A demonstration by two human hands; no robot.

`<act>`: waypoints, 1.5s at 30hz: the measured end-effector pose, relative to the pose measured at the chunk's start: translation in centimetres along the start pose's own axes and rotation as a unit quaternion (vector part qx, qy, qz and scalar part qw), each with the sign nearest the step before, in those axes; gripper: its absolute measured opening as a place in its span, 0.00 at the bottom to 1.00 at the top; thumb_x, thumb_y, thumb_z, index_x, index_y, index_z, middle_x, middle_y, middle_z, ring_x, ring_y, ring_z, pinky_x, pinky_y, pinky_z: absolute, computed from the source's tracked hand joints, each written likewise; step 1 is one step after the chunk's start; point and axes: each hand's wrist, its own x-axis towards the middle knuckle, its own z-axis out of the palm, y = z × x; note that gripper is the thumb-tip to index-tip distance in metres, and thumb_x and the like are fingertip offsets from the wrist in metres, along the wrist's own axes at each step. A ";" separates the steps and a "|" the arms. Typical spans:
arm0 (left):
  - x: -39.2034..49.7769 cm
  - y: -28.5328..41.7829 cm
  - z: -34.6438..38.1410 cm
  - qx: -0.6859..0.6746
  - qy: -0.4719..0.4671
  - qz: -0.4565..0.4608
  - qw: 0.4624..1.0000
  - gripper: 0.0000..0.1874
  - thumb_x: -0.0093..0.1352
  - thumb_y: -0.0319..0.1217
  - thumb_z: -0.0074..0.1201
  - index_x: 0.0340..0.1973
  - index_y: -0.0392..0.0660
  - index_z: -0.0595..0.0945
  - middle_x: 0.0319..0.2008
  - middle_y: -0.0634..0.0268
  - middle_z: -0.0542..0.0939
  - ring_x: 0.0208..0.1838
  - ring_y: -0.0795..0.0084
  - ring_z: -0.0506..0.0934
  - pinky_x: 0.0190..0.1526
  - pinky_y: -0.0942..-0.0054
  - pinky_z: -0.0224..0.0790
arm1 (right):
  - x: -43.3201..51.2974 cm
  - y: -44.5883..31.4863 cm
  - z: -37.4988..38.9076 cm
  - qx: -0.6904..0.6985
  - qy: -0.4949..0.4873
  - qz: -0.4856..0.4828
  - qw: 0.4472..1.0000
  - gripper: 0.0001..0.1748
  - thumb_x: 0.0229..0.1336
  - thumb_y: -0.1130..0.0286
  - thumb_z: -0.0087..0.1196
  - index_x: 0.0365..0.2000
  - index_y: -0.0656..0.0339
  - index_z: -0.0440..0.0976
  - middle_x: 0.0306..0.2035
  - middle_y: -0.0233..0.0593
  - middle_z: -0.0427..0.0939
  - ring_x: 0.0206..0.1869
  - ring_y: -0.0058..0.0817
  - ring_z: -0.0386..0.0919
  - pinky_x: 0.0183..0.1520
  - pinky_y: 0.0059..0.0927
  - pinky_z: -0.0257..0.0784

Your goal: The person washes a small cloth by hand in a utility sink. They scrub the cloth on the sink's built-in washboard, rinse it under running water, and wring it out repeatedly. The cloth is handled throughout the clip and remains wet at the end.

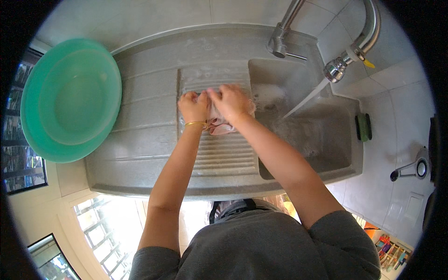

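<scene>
A wet pink cloth (221, 128) lies bunched on the ribbed washboard (224, 157) moulded into a grey laundry sink. My left hand (194, 106), with a gold-coloured bangle at its wrist, grips the cloth's left part with curled fingers. Over the cloth's right part lies my right hand (231, 101), slightly blurred; its fingers are spread and its thumb side is near my left hand. The hands hide much of the cloth. Water runs from a metal faucet head (335, 70) into the sink basin (308, 136) on the right.
A green plastic basin (78, 94) stands at the left on the grooved drainboard (143, 140). Behind the sink basin is a second metal tap (279, 45). A green scrubbing sponge (364, 127) sits at the sink's right rim, beside the tiled wall.
</scene>
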 end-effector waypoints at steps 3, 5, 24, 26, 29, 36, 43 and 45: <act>-4.1 -1.0 -0.9 -0.103 -0.015 0.152 0.983 0.16 0.56 0.24 0.49 0.40 0.32 0.72 0.45 0.48 0.71 0.44 0.53 0.70 0.48 0.62 0.60 | -3.8 -0.2 0.2 0.090 0.010 -0.099 0.991 0.11 0.49 0.66 0.51 0.20 0.60 0.63 0.30 0.44 0.69 0.34 0.41 0.68 0.36 0.42 0.58; -8.9 -2.0 -3.2 -0.027 -0.065 0.298 0.952 0.22 0.59 0.23 0.46 0.49 0.32 0.66 0.52 0.46 0.67 0.54 0.51 0.66 0.55 0.56 0.55 | -8.4 0.0 -1.4 0.087 0.010 -0.176 0.980 0.10 0.41 0.69 0.53 0.20 0.59 0.62 0.25 0.41 0.65 0.31 0.38 0.66 0.35 0.39 0.55; -7.1 0.8 -2.9 0.174 -0.152 0.260 0.938 0.24 0.65 0.33 0.42 0.57 0.40 0.66 0.63 0.51 0.57 0.67 0.49 0.51 0.64 0.48 0.36 | -5.3 -1.3 -1.0 -0.008 -0.044 -0.120 0.992 0.11 0.53 0.61 0.46 0.29 0.58 0.68 0.31 0.43 0.74 0.35 0.38 0.71 0.38 0.42 0.61; -3.3 0.8 -0.9 0.168 -0.109 0.287 0.937 0.24 0.65 0.34 0.42 0.56 0.41 0.66 0.63 0.52 0.57 0.67 0.51 0.51 0.63 0.47 0.35 | -1.2 -1.0 1.4 -0.068 -0.126 -0.063 0.988 0.14 0.56 0.60 0.42 0.32 0.59 0.70 0.32 0.44 0.75 0.38 0.38 0.72 0.42 0.42 0.61; 3.8 -1.4 1.7 0.196 -0.101 0.261 0.940 0.26 0.64 0.39 0.45 0.55 0.40 0.67 0.63 0.52 0.56 0.67 0.52 0.52 0.63 0.45 0.36 | 4.7 -0.2 3.6 -0.036 -0.049 -0.063 0.996 0.15 0.57 0.58 0.42 0.31 0.61 0.68 0.35 0.46 0.74 0.41 0.39 0.71 0.45 0.40 0.62; 1.5 -2.3 0.1 0.134 0.029 0.026 0.990 0.24 0.59 0.42 0.55 0.44 0.38 0.72 0.47 0.49 0.70 0.52 0.61 0.68 0.52 0.70 0.58 | 1.3 2.8 0.6 0.062 0.016 0.333 0.941 0.32 0.49 0.48 0.50 0.41 0.69 0.68 0.41 0.51 0.73 0.39 0.51 0.72 0.43 0.45 0.66; -2.4 0.5 -2.3 -0.130 -0.055 0.163 0.977 0.13 0.58 0.31 0.56 0.35 0.39 0.72 0.37 0.62 0.71 0.38 0.74 0.68 0.41 0.77 0.62 | -3.5 1.6 -2.6 0.305 -0.060 -0.073 0.947 0.26 0.43 0.68 0.56 0.45 0.67 0.62 0.47 0.58 0.67 0.43 0.48 0.71 0.45 0.38 0.66; -7.3 -1.9 -4.6 -0.266 -0.211 0.121 0.933 0.15 0.56 0.27 0.52 0.37 0.37 0.69 0.46 0.50 0.68 0.51 0.57 0.67 0.52 0.62 0.58 | -7.7 1.7 -4.5 0.355 -0.101 -0.091 0.925 0.26 0.43 0.72 0.53 0.46 0.65 0.62 0.53 0.54 0.62 0.50 0.47 0.67 0.51 0.41 0.62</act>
